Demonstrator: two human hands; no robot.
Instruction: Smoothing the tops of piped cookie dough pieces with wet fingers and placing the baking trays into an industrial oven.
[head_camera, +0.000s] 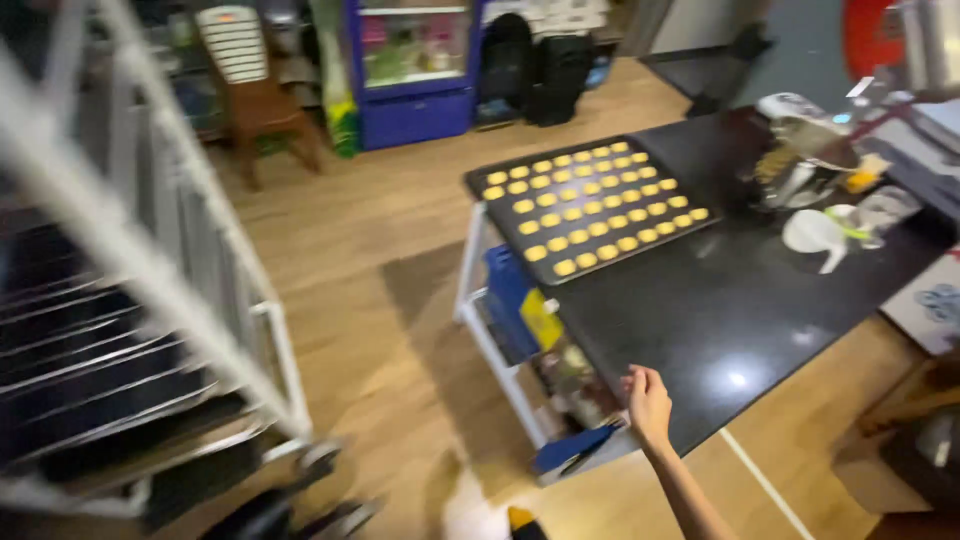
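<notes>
Low in the frame, right of centre, one hand (648, 402) rests its fingers on the near edge of a black counter (720, 310); the fingers are loosely curled and hold nothing. Which hand it is I take as the right from the arm rising at lower right — the other hand is out of view.

Well apart from the hand, toward the upper middle of the frame, a dark baking tray (590, 205) lies on the counter's far corner, filled with neat rows of small yellow pieces. At the upper right a metal bowl (805, 165) and a white scoop (820, 235) stand near each other on the counter, blurred.

Under the counter, just left of the hand, white shelves (490, 340) hold a blue crate (505, 290) with a yellow package (540, 318) leaning on it, and a blue flat thing (575, 447) at the bottom edge.

At the left a white wheeled rack (150, 330) carries dark trays. At the top of the frame stand a blue glass-door fridge (415, 65) and a wooden chair (255, 95) on the wooden floor (370, 230).
</notes>
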